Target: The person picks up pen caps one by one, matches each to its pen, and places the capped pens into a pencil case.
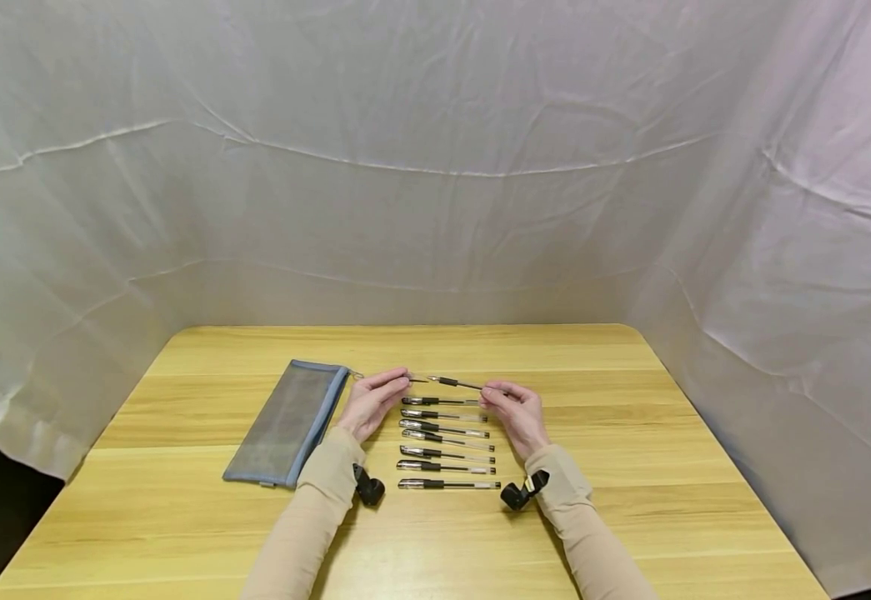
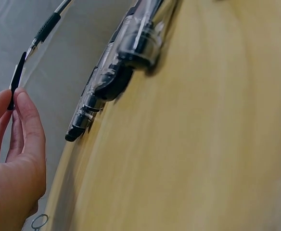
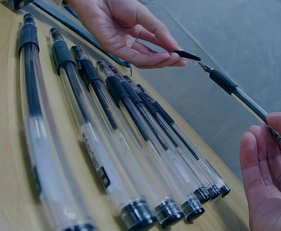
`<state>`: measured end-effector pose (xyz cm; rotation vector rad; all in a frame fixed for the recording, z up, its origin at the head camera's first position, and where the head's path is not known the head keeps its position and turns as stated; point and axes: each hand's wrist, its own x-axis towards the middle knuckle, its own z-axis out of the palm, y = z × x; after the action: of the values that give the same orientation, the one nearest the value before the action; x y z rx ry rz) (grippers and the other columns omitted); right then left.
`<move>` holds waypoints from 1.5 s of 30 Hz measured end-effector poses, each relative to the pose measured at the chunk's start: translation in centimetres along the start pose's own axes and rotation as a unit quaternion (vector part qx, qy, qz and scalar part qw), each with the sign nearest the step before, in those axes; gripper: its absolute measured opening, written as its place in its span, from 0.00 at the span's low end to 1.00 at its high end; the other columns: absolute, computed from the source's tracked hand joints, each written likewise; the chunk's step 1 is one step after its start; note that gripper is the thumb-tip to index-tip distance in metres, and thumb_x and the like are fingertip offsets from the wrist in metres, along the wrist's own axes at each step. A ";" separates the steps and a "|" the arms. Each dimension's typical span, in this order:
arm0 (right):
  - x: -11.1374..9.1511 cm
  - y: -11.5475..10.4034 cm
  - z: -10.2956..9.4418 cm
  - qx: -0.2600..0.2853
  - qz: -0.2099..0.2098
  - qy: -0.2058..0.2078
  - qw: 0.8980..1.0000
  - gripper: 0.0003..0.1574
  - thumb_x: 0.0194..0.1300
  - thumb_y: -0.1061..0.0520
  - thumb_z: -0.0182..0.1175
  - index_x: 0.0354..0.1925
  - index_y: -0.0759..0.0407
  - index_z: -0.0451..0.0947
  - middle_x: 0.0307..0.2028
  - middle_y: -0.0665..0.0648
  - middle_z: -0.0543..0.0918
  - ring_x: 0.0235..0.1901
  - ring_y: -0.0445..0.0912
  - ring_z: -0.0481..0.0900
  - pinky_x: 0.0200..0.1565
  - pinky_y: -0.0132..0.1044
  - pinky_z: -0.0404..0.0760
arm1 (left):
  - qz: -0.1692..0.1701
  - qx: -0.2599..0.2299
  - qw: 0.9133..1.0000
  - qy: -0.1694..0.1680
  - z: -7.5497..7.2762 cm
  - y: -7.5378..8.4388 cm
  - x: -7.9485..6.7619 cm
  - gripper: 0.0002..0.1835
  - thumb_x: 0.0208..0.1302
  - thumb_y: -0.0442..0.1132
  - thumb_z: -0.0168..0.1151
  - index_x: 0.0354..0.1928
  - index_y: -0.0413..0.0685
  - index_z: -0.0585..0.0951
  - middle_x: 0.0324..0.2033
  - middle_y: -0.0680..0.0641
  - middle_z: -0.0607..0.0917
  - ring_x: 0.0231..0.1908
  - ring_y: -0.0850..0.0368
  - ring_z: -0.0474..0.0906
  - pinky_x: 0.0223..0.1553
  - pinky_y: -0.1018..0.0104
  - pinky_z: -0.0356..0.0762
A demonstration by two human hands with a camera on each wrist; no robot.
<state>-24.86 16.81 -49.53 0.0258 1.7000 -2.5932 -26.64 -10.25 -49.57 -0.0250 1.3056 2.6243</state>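
Note:
Between thumb and fingertips, my left hand [image 1: 369,405] pinches a clear pen cap with a black clip [image 2: 18,76]. My right hand [image 1: 519,415] grips the rear of an uncapped gel pen [image 3: 245,98], which has a clear barrel and a black rubber grip. In the right wrist view the bare pen tip points at the cap's open end, very close to it. Both are held above the table, beyond a row of several capped gel pens [image 1: 448,484] lying parallel between my forearms. All their caps point left.
A grey mesh zip pouch [image 1: 279,427] with blue edging lies left of my left hand. The wooden table [image 1: 675,508] has grey cloth curtains [image 1: 435,225] behind it and at both sides. Small black wrist cameras [image 1: 369,488] sit on both sleeves.

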 end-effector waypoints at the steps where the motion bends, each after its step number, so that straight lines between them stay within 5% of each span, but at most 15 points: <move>1: 0.0 0.0 0.0 -0.001 0.001 0.000 1.000 0.11 0.62 0.72 0.64 0.35 0.58 0.85 0.32 0.53 0.89 0.33 0.44 0.88 0.47 0.38 0.87 | 0.001 0.002 1.000 -0.002 0.0 0.0 0.0 0.18 0.68 0.20 0.56 0.42 0.48 0.89 0.40 0.48 0.91 0.43 0.58 0.89 0.57 0.64 0.81; 8: -0.1 -0.1 0.1 -0.008 0.007 0.000 1.000 0.10 0.61 0.72 0.65 0.36 0.59 0.85 0.32 0.55 0.89 0.33 0.44 0.87 0.46 0.37 0.87 | 0.002 0.005 1.000 -0.015 0.3 -0.1 -0.1 0.17 0.67 0.19 0.55 0.49 0.41 0.87 0.40 0.47 0.91 0.43 0.57 0.89 0.53 0.66 0.83; 18: -0.2 -0.1 0.4 -0.018 0.016 -0.008 1.000 0.10 0.59 0.71 0.66 0.38 0.61 0.85 0.35 0.58 0.90 0.34 0.45 0.88 0.49 0.39 0.87 | -0.001 0.067 0.997 -0.025 0.7 -0.3 0.0 0.25 0.67 0.21 0.58 0.66 0.23 0.69 0.42 0.49 0.90 0.45 0.60 0.88 0.56 0.66 0.82; 30: 0.0 -0.4 -0.1 -0.028 0.026 -0.031 0.999 0.14 0.59 0.72 0.67 0.45 0.69 0.84 0.35 0.58 0.90 0.32 0.44 0.88 0.45 0.36 0.87 | 0.023 0.162 0.987 -0.008 1.2 -0.1 -0.1 0.21 0.65 0.22 0.61 0.59 0.19 0.73 0.33 0.52 0.90 0.37 0.59 0.89 0.50 0.65 0.85; 37: 0.3 -0.8 0.0 -0.041 0.012 -0.041 0.998 0.12 0.58 0.72 0.68 0.34 0.57 0.88 0.32 0.57 0.90 0.30 0.45 0.88 0.43 0.37 0.88 | 0.024 0.170 0.985 0.004 1.4 0.0 -0.1 0.21 0.65 0.23 0.63 0.58 0.18 0.74 0.32 0.51 0.90 0.36 0.58 0.89 0.46 0.68 0.86; 45: 0.5 -0.9 0.0 -0.066 0.014 -0.043 0.997 0.14 0.58 0.72 0.68 0.30 0.54 0.89 0.29 0.53 0.90 0.30 0.45 0.88 0.44 0.40 0.88 | 0.019 0.177 0.984 -0.003 1.4 0.2 -0.4 0.20 0.64 0.24 0.64 0.56 0.20 0.77 0.32 0.50 0.90 0.38 0.54 0.90 0.49 0.63 0.86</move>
<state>-25.43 17.12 -48.76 -0.0646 1.8219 -2.4203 -26.20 -9.31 -48.57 0.0630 1.7664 2.3795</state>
